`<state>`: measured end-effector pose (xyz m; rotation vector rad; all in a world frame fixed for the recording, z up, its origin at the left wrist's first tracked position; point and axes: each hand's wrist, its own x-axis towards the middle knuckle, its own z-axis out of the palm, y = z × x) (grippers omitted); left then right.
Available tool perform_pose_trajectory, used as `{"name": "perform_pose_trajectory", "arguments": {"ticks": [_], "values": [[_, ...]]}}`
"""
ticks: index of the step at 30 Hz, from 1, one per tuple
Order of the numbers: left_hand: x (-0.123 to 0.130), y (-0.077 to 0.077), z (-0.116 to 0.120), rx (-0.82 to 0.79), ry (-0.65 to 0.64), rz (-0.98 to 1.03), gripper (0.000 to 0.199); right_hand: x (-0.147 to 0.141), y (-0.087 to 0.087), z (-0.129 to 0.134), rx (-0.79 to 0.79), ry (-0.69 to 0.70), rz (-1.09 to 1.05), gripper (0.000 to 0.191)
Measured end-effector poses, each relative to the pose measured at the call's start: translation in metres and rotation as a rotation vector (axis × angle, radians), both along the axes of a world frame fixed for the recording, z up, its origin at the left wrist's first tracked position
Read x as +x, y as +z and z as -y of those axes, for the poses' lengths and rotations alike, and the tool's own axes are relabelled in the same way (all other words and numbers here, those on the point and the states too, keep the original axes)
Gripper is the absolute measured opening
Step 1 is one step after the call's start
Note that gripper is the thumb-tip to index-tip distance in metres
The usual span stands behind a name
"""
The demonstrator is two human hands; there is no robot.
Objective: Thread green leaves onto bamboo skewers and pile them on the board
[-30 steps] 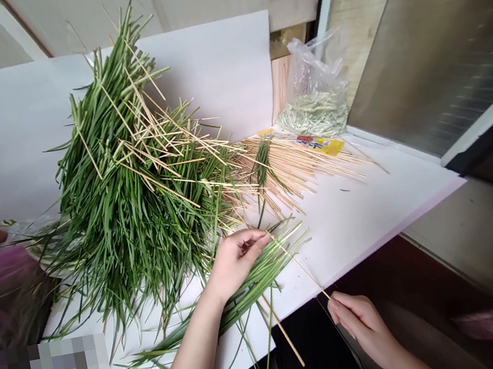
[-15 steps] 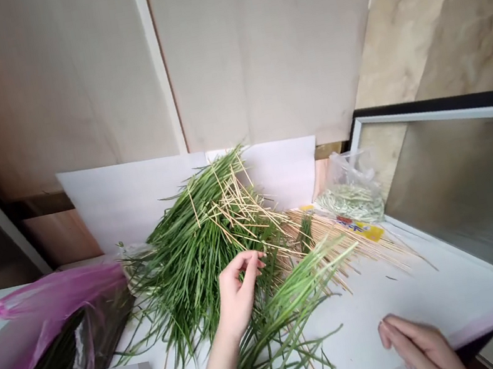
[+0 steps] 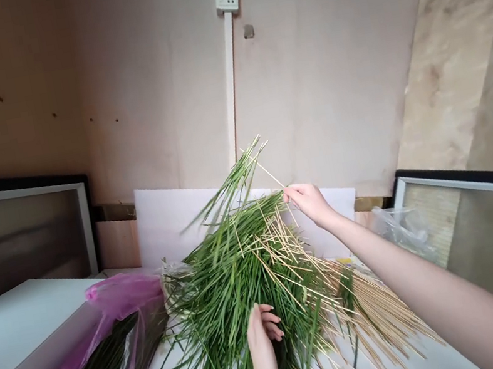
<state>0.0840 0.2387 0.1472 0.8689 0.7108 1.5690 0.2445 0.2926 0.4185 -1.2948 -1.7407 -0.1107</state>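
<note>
A large heap of long green grass-like blades (image 3: 239, 281) lies on the white tabletop, with thin bamboo skewers (image 3: 379, 314) stuck through it and fanning out to the lower right. My right hand (image 3: 307, 202) reaches over the top of the heap, its fingers pinching a thin bunch of blades and skewers that rises to the upper left. My left hand (image 3: 264, 347) sits low in the heap, its fingers slightly apart among the blades. The table (image 3: 431, 365) shows only in small patches.
A pink plastic bag (image 3: 123, 295) holding dark green blades lies left of the heap. A clear plastic bag (image 3: 401, 227) stands behind the skewers. A white board (image 3: 162, 224) leans against the wall, and framed glass panels stand on both sides.
The view has swung upward, now showing more wall and a socket. My right hand has moved from the table's front edge to the heap's top, and my left hand has dropped lower into the heap.
</note>
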Motion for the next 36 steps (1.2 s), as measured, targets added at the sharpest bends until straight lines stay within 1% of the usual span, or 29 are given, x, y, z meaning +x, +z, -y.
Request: {"name": "perform_pose_trajectory", "arguments": {"ticks": [1,2,3,4,6,8,10,12,14,16,17,19,21,23,25,26,27,28,30,32,34,36], "values": [[0.001,-0.001,-0.001,-0.006,-0.001,0.008,0.053,-0.009,0.006,-0.022,-0.012,-0.036,0.005,0.043],[0.002,-0.002,-0.002,-0.01,-0.002,0.009,0.054,-0.017,0.009,-0.041,-0.033,-0.071,0.016,0.036],[0.002,-0.003,-0.003,-0.013,-0.004,0.005,0.055,-0.025,0.009,-0.058,-0.058,-0.103,0.033,0.03],[0.002,-0.005,-0.004,-0.014,-0.01,0.0,0.057,-0.032,0.006,-0.071,-0.089,-0.132,0.056,0.025],[0.003,-0.007,-0.006,-0.018,-0.025,-0.009,0.06,-0.044,-0.008,-0.086,-0.152,-0.173,0.119,0.021],[0.003,-0.011,-0.01,-0.022,-0.034,-0.013,0.064,-0.053,-0.028,-0.089,-0.187,-0.188,0.202,0.02],[0.005,-0.013,-0.012,-0.028,-0.04,-0.017,0.067,-0.06,-0.048,-0.083,-0.189,-0.205,0.289,0.02],[0.006,-0.015,-0.014,-0.029,-0.05,-0.025,0.069,-0.063,-0.063,-0.071,-0.162,-0.223,0.371,0.025],[0.007,-0.015,-0.012,-0.021,-0.069,-0.045,0.066,-0.059,-0.075,-0.053,-0.123,-0.233,0.437,0.031],[0.007,-0.014,-0.009,0.006,-0.096,-0.078,0.059,-0.043,-0.085,-0.031,-0.081,-0.243,0.479,0.032],[0.007,-0.013,-0.007,0.024,-0.113,-0.097,0.055,-0.03,-0.09,-0.018,-0.064,-0.254,0.49,0.03],[0.007,-0.011,-0.004,0.055,-0.144,-0.132,0.052,0.006,-0.104,0.009,-0.052,-0.304,0.49,0.026],[0.007,-0.01,-0.003,0.075,-0.169,-0.165,0.051,0.052,-0.123,0.036,-0.068,-0.406,0.461,0.027],[0.008,-0.008,-0.003,0.094,-0.191,-0.182,0.05,0.101,-0.147,0.06,-0.114,-0.558,0.408,0.031],[0.009,-0.006,-0.003,0.102,-0.206,-0.194,0.048,0.146,-0.177,0.079,-0.205,-0.697,0.36,0.033],[0.009,-0.005,-0.002,0.105,-0.211,-0.2,0.048,0.164,-0.193,0.086,-0.27,-0.74,0.344,0.031],[0.009,-0.003,-0.001,0.106,-0.215,-0.207,0.048,0.178,-0.21,0.091,-0.344,-0.755,0.334,0.025],[0.008,-0.001,-0.001,0.109,-0.217,-0.214,0.048,0.189,-0.227,0.095,-0.424,-0.755,0.327,0.018],[0.007,0.001,0.001,0.112,-0.221,-0.232,0.049,0.2,-0.256,0.097,-0.568,-0.739,0.323,0.016],[0.006,0.001,0.001,0.111,-0.22,-0.253,0.05,0.204,-0.278,0.094,-0.663,-0.718,0.322,0.014],[0.005,-0.001,-0.001,0.113,-0.215,-0.269,0.051,0.204,-0.29,0.088,-0.725,-0.726,0.314,0.016],[0.005,-0.004,-0.003,0.119,-0.211,-0.283,0.052,0.205,-0.293,0.081,-0.771,-0.748,0.307,0.018]]}}
